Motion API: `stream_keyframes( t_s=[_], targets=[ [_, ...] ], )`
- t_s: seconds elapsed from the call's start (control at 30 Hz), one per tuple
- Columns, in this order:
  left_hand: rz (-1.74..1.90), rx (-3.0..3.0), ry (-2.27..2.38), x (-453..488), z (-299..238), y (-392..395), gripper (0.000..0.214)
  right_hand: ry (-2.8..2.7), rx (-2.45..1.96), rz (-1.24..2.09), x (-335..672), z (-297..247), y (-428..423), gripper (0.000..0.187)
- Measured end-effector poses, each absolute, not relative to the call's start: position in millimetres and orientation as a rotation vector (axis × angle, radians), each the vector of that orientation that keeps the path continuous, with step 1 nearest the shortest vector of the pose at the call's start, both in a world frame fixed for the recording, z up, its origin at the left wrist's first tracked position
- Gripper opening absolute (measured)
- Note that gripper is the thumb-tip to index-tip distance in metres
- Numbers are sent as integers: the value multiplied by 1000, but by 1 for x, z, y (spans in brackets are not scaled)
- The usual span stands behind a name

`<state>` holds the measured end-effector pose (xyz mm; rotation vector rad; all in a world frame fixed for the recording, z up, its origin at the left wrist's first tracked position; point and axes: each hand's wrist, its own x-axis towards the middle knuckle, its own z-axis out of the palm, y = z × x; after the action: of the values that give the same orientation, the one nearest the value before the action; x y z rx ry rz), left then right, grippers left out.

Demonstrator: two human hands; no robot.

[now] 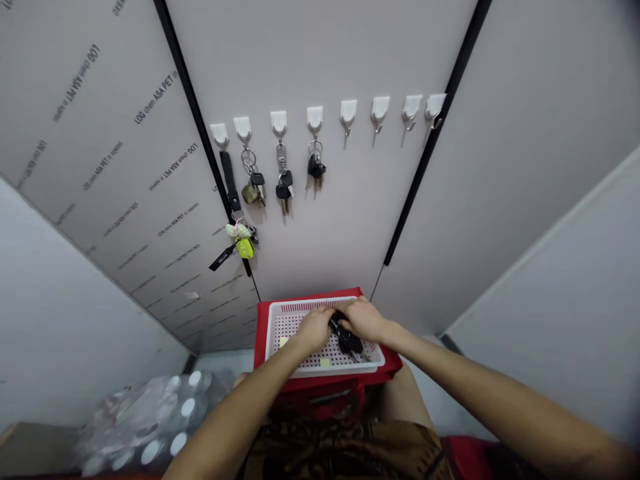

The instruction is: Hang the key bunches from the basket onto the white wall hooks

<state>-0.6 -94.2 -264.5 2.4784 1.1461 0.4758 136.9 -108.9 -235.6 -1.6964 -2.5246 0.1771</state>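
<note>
Right hand (366, 320) holds black keys (349, 340) at their far end; left hand (316, 328), cannot tell its grip; steady pinching should limit tangling.

On the flat light-grey wall panel (115, 175) to my left, I could read slanting dark print, "LOG chem ASA PET in", with "ASA PET" repeated below. Lettering on the narrow black hanging tag (221, 258) was too small for me.

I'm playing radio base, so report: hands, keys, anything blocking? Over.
Left hand and right hand at black keys, over white basket. Hands partly hiding the keys.
</note>
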Motion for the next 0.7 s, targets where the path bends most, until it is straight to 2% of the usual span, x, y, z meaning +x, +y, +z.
stream_keyframes(
  t_s=[0.07,0.27,0.47,0.7],
  targets=[
    [448,2490,1189,-1,-268,-94,36,-2529,-1664,175,135,-238,-109,27],
    [488,2270,1265,-12,-273,-88,31,-2507,-1537,479,134,-244,-109,28],
    [543,2039,1360,-18,-271,-86,34,-2411,-1549,539,130,-241,-105,37],
    [566,1907,1352,-20,-264,-83,14,-2432,-1567,528,118,-238,-100,20]
  ],
)
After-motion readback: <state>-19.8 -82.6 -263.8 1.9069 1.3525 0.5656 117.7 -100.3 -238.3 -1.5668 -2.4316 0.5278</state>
